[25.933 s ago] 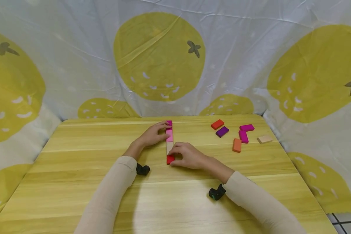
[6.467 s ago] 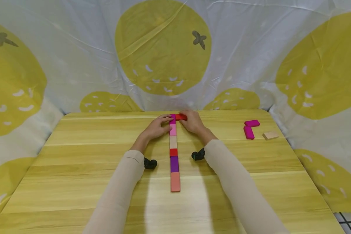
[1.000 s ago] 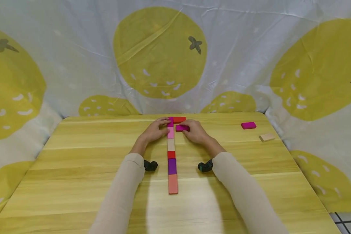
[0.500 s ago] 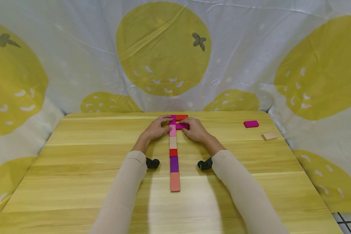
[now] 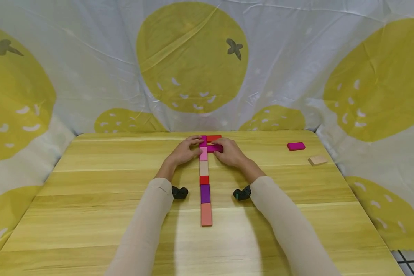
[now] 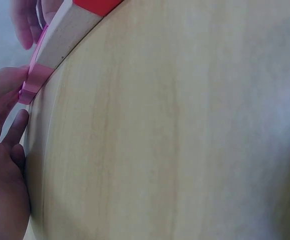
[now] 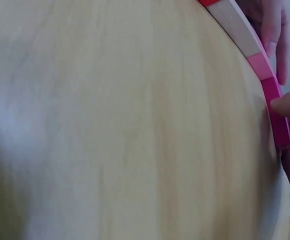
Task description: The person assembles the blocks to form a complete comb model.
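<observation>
In the head view a straight column of blocks runs toward me: magenta (image 5: 202, 142), pink (image 5: 203, 154), beige (image 5: 204, 168), red (image 5: 204, 179), purple (image 5: 205, 193) and salmon (image 5: 206, 214). Another red block (image 5: 214, 138) juts right from its far end. Below that, my right hand (image 5: 230, 153) pinches a second magenta block (image 5: 212, 148) between thumb and fingers, its left end against the column. My left hand (image 5: 184, 151) rests at the column's left side, fingers on the far magenta block and thumb by the pink one. Both wrist views show the column edge-on, partly hidden by fingers.
A loose magenta block (image 5: 296, 146) and a beige block (image 5: 317, 160) lie on the right of the wooden table (image 5: 100, 214). Behind the table hangs a white cloth (image 5: 279, 57) with yellow fruit prints. Black wrist cameras sit by both sleeves.
Over 25.9 s the column gained purple and salmon blocks, and a red block joined its far end. A magenta block came from the right; in the last second it slid left against the column.
</observation>
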Available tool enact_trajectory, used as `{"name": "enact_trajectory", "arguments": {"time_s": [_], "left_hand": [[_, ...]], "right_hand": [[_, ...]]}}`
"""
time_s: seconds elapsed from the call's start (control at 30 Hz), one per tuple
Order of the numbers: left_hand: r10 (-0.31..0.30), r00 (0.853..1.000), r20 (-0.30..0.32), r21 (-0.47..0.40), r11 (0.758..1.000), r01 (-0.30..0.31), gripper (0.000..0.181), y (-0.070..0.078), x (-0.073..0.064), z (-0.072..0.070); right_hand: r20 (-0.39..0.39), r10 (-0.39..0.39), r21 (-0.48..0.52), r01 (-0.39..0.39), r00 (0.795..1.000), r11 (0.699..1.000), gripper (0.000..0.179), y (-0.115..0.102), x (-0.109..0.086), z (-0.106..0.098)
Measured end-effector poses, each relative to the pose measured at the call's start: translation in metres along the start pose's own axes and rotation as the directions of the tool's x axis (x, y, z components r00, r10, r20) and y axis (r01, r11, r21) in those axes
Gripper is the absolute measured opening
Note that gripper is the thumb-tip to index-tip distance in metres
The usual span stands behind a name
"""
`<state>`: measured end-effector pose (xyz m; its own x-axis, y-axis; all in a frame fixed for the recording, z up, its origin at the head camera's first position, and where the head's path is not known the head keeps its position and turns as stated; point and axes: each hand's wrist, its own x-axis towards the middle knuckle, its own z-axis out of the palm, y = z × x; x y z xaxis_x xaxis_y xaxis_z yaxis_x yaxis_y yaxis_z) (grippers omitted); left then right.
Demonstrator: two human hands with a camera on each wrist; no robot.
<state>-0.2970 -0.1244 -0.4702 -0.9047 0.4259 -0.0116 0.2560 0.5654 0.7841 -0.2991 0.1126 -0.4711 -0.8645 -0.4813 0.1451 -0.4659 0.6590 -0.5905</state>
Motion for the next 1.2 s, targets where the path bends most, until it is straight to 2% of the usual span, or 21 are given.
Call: {"name": "enact_trajectory", "arguments": {"time_s": [0.27, 0.47, 0.73, 1.0, 1.2], "left_hand": [[0.006, 1.0, -0.005, 0.013, 1.0, -0.006, 0.05, 0.0, 0.0, 0.0], [0.013, 1.0, -0.005, 0.01, 1.0, -0.013, 0.05, -0.001, -0.001, 0.0], [0.023, 1.0, -0.007, -0.001, 1.0, -0.023, 0.05, 0.001, -0.001, 0.0], [0.021, 1.0, -0.007, 0.006, 1.0, -0.021, 0.05, 0.0, -0.001, -0.001], [0.009, 1.0, 0.001, 0.015, 1.0, -0.009, 0.05, 0.0, 0.0, 0.0]], "right_hand": [[-0.02, 0.034, 0.033, -0.033, 0.999, 0.999, 0.041, 0.002, -0.012, -0.025], [-0.006, 0.04, 0.019, -0.04, 0.999, 0.999, 0.044, 0.011, -0.022, -0.046], [-0.025, 0.037, 0.014, -0.036, 0.999, 0.999, 0.046, 0.031, -0.037, -0.074], [-0.017, 0.079, 0.01, -0.079, 0.997, 0.997, 0.048, 0.054, -0.055, -0.103], [-0.005, 0.148, 0.016, -0.148, 0.989, 0.989, 0.046, 0.075, -0.072, -0.123]]}}
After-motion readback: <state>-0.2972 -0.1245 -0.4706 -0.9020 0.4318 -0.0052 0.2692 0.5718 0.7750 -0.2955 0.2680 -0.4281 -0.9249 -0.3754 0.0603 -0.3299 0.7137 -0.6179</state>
